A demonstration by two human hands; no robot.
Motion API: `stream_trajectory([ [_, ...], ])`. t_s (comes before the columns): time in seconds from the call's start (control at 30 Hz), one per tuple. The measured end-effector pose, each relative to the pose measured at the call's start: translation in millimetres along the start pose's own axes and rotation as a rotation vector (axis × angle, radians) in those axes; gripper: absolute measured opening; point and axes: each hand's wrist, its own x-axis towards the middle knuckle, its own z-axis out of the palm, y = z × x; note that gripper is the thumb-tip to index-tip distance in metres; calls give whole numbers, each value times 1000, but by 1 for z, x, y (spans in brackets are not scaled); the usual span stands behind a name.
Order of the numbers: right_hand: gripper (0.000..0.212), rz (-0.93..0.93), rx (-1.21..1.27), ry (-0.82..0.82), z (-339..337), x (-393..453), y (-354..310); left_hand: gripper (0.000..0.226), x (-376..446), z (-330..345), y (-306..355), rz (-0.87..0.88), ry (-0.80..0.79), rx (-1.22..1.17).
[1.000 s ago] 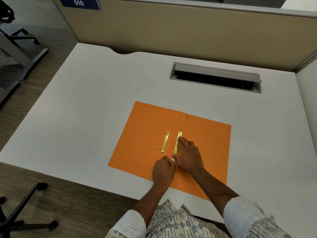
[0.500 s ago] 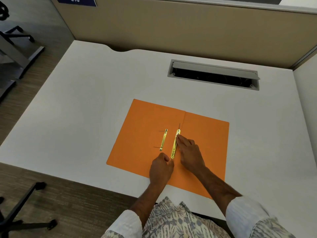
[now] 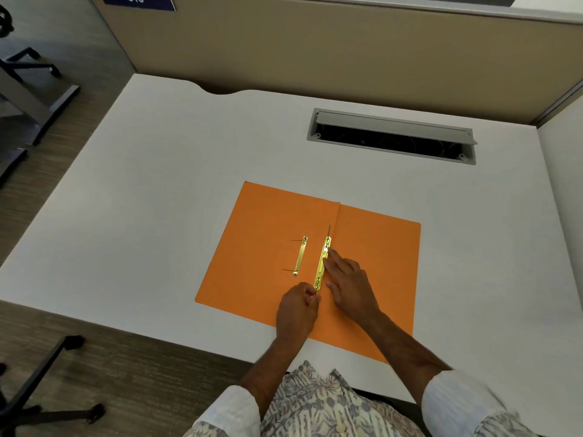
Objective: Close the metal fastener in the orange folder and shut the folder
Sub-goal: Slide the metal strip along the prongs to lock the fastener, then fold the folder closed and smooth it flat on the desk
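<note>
The orange folder [image 3: 268, 234] lies open and flat on the white desk. A long brass fastener bar [image 3: 322, 263] runs beside the centre fold, and a thin prong sticks out past its far end. A shorter brass clip [image 3: 300, 256] lies to its left on the left flap. My left hand [image 3: 298, 310] is curled, and its fingertips pinch the prong at the bar's near end. My right hand [image 3: 350, 285] lies flat on the right flap, with its fingertips pressing the bar's right edge.
A grey cable hatch [image 3: 391, 134] with its lid raised is set into the white desk [image 3: 157, 200] behind the folder. A tan partition [image 3: 315, 52] closes the far side. Chair bases stand on the floor at the left [image 3: 47, 373].
The hands have barely moved. My right fingertips slid a little along the bar. The view shifted slightly.
</note>
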Motion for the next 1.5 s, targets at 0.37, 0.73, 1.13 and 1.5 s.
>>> stream_trajectory([
  [0.37,30,37,128,10,-5,-8,-7,11,-3,0,9,-83,13,31],
  [0.73,28,38,133,18,-4,-11,-8,10,-3,-4,2,-54,1,15],
  [1.13,80,211,-45,-9,-1,-77,13,25,18,-111,-75,-301,399,180],
  [1.5,96,390,-139,8,-1,-109,36,48,27,-161,-103,-471,358,57],
])
